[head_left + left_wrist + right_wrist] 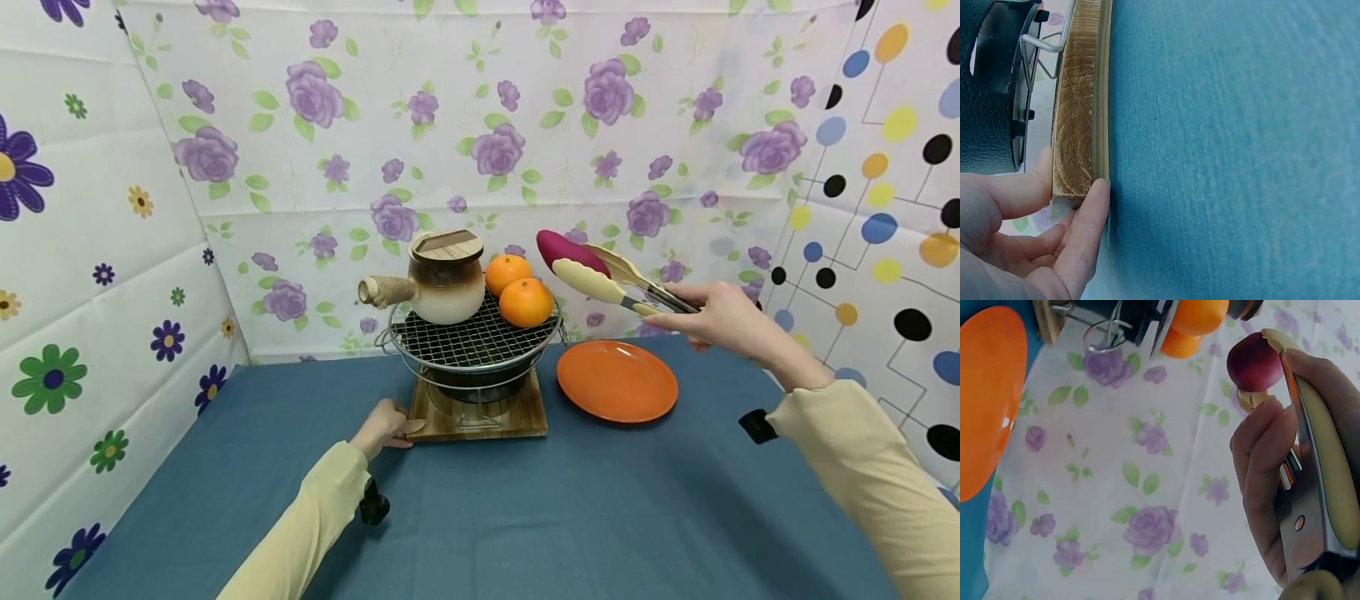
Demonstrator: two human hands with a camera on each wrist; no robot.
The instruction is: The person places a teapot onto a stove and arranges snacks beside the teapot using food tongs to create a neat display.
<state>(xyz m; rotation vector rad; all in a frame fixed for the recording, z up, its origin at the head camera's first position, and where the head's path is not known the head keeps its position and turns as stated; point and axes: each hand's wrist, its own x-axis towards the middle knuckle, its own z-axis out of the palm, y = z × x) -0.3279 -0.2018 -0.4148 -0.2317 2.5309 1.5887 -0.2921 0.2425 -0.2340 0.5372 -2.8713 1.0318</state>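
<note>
My right hand [723,321] grips tongs [588,282] with cream tips and a metal handle, held up above the orange plate [618,381]. Between their tips is a purple-red sweet potato [564,250]; its rounded end [1254,362] shows in the right wrist view. My left hand [386,423] pinches the near left corner of a wooden board [525,423], thumb on top and fingers at the edge [1082,100]. On that board stands a round black grill stove with a wire mesh [468,344]. The mesh bears a lidded clay pot [447,292] and two oranges [527,302] [507,273].
A blue cloth [480,517] covers the table. Flower-patterned sheets [420,167] hang behind and at the left, a dotted sheet [885,208] at the right. The pot's rope-wound handle [386,290] juts out to the left past the mesh.
</note>
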